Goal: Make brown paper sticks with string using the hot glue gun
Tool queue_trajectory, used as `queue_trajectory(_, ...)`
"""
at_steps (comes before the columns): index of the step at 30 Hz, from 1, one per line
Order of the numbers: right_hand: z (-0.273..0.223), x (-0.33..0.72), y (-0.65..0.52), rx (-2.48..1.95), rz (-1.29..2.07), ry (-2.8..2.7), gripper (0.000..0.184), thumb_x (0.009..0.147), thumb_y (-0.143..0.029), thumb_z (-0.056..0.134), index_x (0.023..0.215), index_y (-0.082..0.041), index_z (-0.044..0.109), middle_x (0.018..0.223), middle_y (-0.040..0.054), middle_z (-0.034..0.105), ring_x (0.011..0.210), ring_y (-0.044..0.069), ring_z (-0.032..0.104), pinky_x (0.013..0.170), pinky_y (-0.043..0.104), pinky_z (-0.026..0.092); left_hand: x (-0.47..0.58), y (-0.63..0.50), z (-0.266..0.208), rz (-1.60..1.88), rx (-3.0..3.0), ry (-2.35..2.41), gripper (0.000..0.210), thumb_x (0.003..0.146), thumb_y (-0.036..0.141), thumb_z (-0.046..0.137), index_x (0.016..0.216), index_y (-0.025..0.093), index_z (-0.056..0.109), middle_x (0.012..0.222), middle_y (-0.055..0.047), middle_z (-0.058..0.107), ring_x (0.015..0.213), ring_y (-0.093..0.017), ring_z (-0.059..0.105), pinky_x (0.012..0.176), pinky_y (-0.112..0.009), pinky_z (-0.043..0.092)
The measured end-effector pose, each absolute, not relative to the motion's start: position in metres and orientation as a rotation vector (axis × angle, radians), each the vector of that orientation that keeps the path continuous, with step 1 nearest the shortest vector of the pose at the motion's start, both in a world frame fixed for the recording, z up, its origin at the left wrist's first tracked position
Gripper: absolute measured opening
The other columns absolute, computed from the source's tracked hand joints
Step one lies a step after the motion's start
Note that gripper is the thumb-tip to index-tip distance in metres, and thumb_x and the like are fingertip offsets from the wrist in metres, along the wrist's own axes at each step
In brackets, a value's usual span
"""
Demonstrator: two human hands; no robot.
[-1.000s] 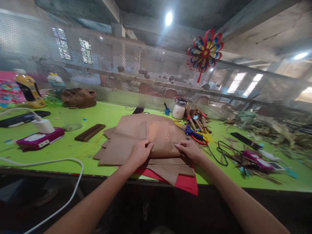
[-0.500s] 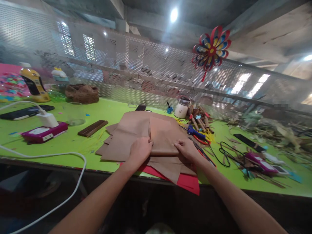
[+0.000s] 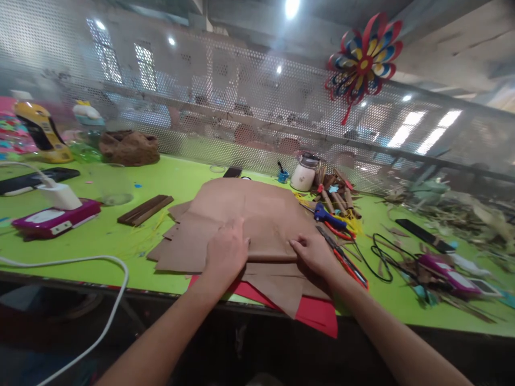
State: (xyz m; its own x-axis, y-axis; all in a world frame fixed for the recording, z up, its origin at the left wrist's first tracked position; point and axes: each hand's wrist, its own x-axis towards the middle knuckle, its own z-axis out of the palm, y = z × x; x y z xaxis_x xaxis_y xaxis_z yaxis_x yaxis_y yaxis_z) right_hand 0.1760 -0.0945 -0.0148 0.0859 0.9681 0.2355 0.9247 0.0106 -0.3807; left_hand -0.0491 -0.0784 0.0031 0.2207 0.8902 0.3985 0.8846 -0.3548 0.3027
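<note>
A stack of brown kraft paper sheets [image 3: 189, 252] lies on the table, with red paper [image 3: 322, 316] showing beneath its front edge. The top sheet has a folded front part [image 3: 265, 236] between my hands. My left hand [image 3: 226, 247] rests on this paper, its fingers reaching forward and flat, the thumb apart at the fold. On the other side, my right hand [image 3: 313, 251] pinches near the right end of the fold with thumb and curled fingers. Just right of that hand lie red-handled pliers [image 3: 348, 265] and a blue-handled tool [image 3: 328, 215].
On the green table [image 3: 132, 246], dark wooden strips [image 3: 145, 210], a clear cup [image 3: 115, 187] and a purple power strip [image 3: 58, 219] stand left. A white jar [image 3: 303, 174], a phone [image 3: 424, 236], another purple power strip [image 3: 446, 273] and dried husks [image 3: 462, 209] are right. A perforated screen [image 3: 257, 107] rises behind.
My left hand has gone from gripping the paper's edge to lying flatter on it. The raised paper edge beside it now lies down. The camera view has shifted slightly.
</note>
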Motion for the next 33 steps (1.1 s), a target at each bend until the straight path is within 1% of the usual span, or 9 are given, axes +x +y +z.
queue_trajectory(3, -0.015, 0.174, -0.095, -1.913, 0.101, -1.892, 0.028, 0.083, -0.032, 0.050, 0.062, -0.018, 0.062, 0.061, 0.0056, 0.065, 0.058, 0.017, 0.055, 0.055, 0.026, 0.030, -0.042, -0.085, 0.003, 1.025, 2.714, 1.235, 0.032, 0.092, 0.023, 0.040, 0.123, 0.019, 0.049, 0.123, -0.011, 0.055, 0.114, -0.022, 0.052, 0.094, -0.036, 0.042)
queue_trajectory(5, -0.015, 0.173, -0.096, -1.886, 0.131, -1.914, 0.029, 0.085, -0.031, 0.048, 0.064, -0.018, 0.063, 0.063, 0.0056, 0.066, 0.059, 0.016, 0.057, 0.055, 0.025, 0.031, -0.037, -0.090, 0.001, 0.891, 2.876, 0.841, 0.034, 0.093, 0.032, 0.041, 0.125, 0.022, 0.048, 0.133, -0.008, 0.050, 0.127, -0.023, 0.041, 0.103, -0.038, 0.036)
queue_trajectory(7, -0.015, 0.173, -0.096, -1.880, 0.181, -1.912, 0.029, 0.086, -0.031, 0.047, 0.065, -0.017, 0.063, 0.063, 0.0059, 0.067, 0.059, 0.016, 0.058, 0.056, 0.024, 0.032, -0.033, -0.095, -0.001, 0.691, 2.943, 0.672, 0.045, 0.090, 0.044, 0.046, 0.130, 0.025, 0.045, 0.139, -0.006, 0.046, 0.134, -0.026, 0.032, 0.107, -0.042, 0.030)
queue_trajectory(10, -0.015, 0.173, -0.096, -1.886, 0.217, -1.898, 0.030, 0.086, -0.030, 0.047, 0.065, -0.017, 0.063, 0.063, 0.0066, 0.068, 0.060, 0.017, 0.060, 0.056, 0.024, 0.033, -0.033, -0.099, -0.004, 0.521, 2.928, 0.679, 0.056, 0.088, 0.053, 0.043, 0.137, 0.027, 0.036, 0.145, -0.005, 0.039, 0.135, -0.027, 0.031, 0.109, -0.045, 0.027)
queue_trajectory(15, -0.013, 0.172, -0.099, -1.929, 0.244, -1.846, 0.028, 0.084, -0.030, 0.048, 0.063, -0.018, 0.061, 0.061, 0.0058, 0.066, 0.059, 0.017, 0.059, 0.056, 0.024, 0.032, -0.036, -0.100, -0.003, 0.445, 2.915, 0.702, 0.058, 0.090, 0.055, 0.035, 0.141, 0.029, 0.030, 0.150, -0.003, 0.031, 0.138, -0.025, 0.025, 0.111, -0.045, 0.023)
queue_trajectory(20, -0.009, 0.171, -0.101, -1.962, 0.242, -1.817, 0.030, 0.084, -0.032, 0.048, 0.059, -0.018, 0.058, 0.058, 0.0043, 0.063, 0.057, 0.016, 0.055, 0.055, 0.025, 0.030, -0.036, -0.100, -0.001, 0.401, 2.923, 0.711, 0.058, 0.092, 0.055, 0.031, 0.142, 0.027, 0.030, 0.150, -0.005, 0.031, 0.139, -0.026, 0.021, 0.112, -0.046, 0.021)
queue_trajectory(24, -0.010, 0.170, -0.101, -1.964, 0.204, -1.839, 0.031, 0.085, -0.031, 0.048, 0.058, -0.018, 0.058, 0.059, 0.0044, 0.064, 0.057, 0.015, 0.054, 0.055, 0.026, 0.029, -0.035, -0.099, 0.000, 0.359, 2.943, 0.732, 0.059, 0.091, 0.054, 0.036, 0.142, 0.026, 0.030, 0.150, -0.008, 0.029, 0.140, -0.027, 0.019, 0.111, -0.047, 0.021)
queue_trajectory(28, -0.013, 0.171, -0.100, -1.977, 0.165, -1.860, 0.032, 0.086, -0.031, 0.048, 0.061, -0.018, 0.061, 0.064, 0.0057, 0.068, 0.059, 0.016, 0.057, 0.056, 0.026, 0.028, -0.036, -0.099, 0.000, 0.316, 2.958, 0.754, 0.059, 0.090, 0.053, 0.038, 0.143, 0.026, 0.029, 0.151, -0.008, 0.028, 0.140, -0.028, 0.019, 0.111, -0.048, 0.022)
queue_trajectory(33, -0.013, 0.172, -0.096, -2.040, 0.035, -1.947, 0.036, 0.089, -0.034, 0.045, 0.064, -0.018, 0.065, 0.071, 0.0090, 0.071, 0.066, 0.018, 0.062, 0.057, 0.028, 0.027, -0.038, -0.097, -0.002, 0.324, 2.933, 0.765, 0.060, 0.091, 0.055, 0.034, 0.143, 0.028, 0.028, 0.151, -0.007, 0.026, 0.140, -0.027, 0.017, 0.111, -0.049, 0.022)
